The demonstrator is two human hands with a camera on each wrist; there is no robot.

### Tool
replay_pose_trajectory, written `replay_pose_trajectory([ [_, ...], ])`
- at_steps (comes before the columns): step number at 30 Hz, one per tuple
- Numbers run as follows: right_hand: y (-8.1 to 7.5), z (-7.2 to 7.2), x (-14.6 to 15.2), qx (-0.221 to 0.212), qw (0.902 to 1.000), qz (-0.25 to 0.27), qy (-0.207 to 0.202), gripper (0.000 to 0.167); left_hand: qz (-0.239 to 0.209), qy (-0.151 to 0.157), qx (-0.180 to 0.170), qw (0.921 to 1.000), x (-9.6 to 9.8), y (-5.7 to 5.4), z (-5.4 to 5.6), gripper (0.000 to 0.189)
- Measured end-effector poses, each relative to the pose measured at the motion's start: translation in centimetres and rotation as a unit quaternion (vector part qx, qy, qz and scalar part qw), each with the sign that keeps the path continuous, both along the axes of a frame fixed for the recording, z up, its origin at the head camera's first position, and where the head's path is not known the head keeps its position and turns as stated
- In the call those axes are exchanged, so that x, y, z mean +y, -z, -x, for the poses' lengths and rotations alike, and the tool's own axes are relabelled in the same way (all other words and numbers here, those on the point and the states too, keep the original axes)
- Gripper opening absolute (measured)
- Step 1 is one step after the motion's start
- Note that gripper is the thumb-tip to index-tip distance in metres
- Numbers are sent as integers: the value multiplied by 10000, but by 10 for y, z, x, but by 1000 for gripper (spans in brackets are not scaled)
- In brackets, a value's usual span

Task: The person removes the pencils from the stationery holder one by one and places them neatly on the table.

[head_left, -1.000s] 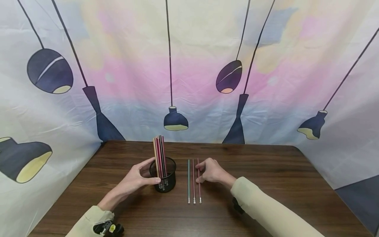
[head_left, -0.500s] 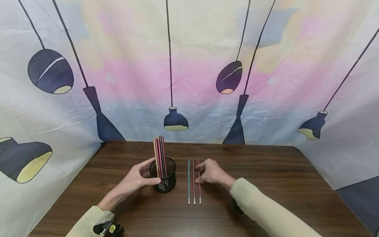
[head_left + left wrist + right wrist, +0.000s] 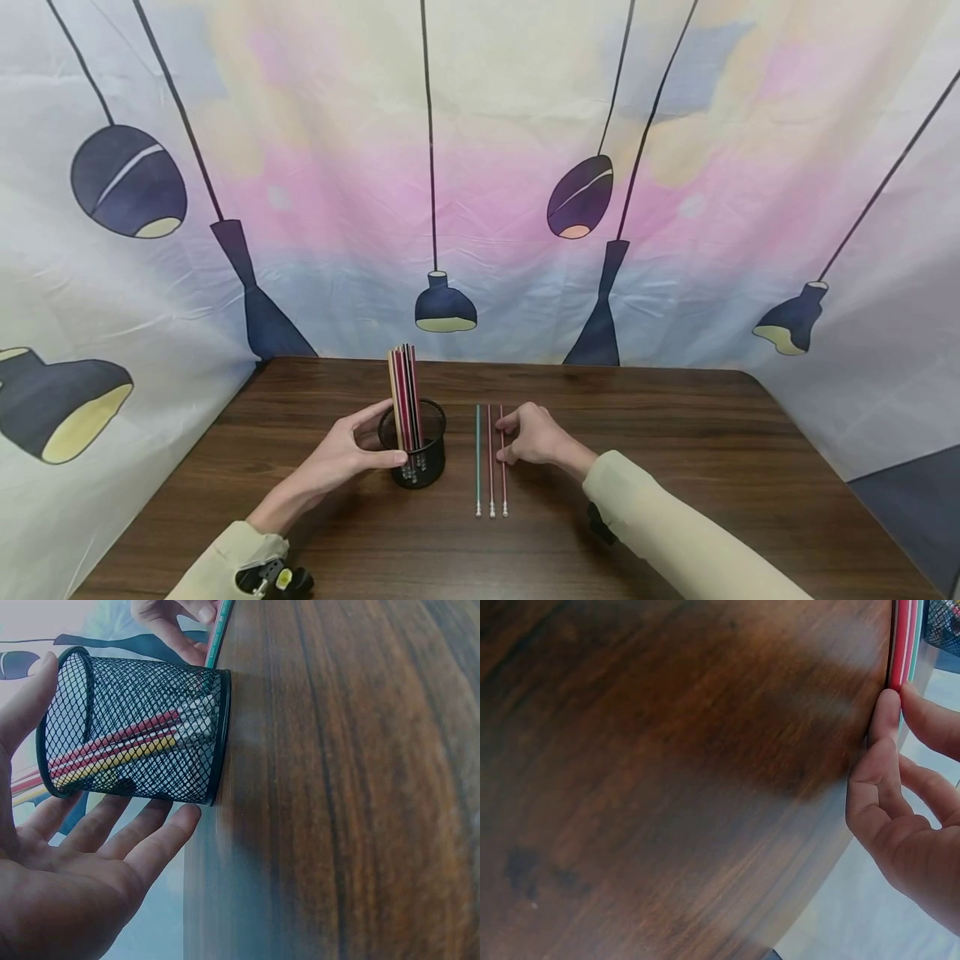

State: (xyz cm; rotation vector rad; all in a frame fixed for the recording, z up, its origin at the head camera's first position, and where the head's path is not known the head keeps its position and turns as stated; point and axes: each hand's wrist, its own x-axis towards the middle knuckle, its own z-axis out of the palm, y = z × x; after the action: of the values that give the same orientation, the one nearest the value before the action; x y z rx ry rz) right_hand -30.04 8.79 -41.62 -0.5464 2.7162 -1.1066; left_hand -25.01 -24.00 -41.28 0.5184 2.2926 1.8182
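My left hand (image 3: 341,454) holds a black mesh pencil cup (image 3: 426,468) on the table, thumb at one side and fingers round the other. Several pencils (image 3: 405,392) lean in the cup, eraser ends down, as the left wrist view shows through the mesh. To the right of the cup, three pencils lie side by side, erasers toward me: a teal pencil (image 3: 478,458), a red pencil (image 3: 491,483) in the middle and another red pencil (image 3: 504,483) on the right. My right hand (image 3: 536,433) pinches the rightmost red pencil (image 3: 902,652) between thumb and fingers, flat against the table.
The dark wood table (image 3: 675,467) ends at a back edge against a fabric backdrop (image 3: 510,183) printed with hanging lamps. A dark device (image 3: 273,577) sits on my left wrist, by the beige sleeve.
The rightmost red pencil has shifted slightly left, closer to the middle one, with my right hand on it. My left hand and the cup stay in place.
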Motion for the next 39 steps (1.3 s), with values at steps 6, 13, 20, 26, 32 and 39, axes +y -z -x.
replay_pose_trajectory([
  [6, 0, 0, -2, 32, 10000, -40, 10, 46, -2, 12, 69, 10000, -1, 1, 1, 87],
  [13, 0, 0, -1, 95, 9999, -61, -5, 46, 59, -13, 76, 10000, -1, 0, 1, 86],
  [20, 0, -1, -1, 89, 9999, -60, -7, 45, 30, -9, 49, 10000, -1, 1, 0, 87],
  [26, 0, -1, -1, 84, 10000, -50, -7, 45, 10, 8, 59, 10000, -1, 1, 0, 87],
  [32, 0, -1, 1, 108, 9999, -80, -43, 46, 16, 14, 105, 9999, -1, 1, 0, 88],
  [39, -4, -3, 4, 219, 9996, -136, -65, 43, 9, 6, 84, 10000, -1, 1, 0, 88],
])
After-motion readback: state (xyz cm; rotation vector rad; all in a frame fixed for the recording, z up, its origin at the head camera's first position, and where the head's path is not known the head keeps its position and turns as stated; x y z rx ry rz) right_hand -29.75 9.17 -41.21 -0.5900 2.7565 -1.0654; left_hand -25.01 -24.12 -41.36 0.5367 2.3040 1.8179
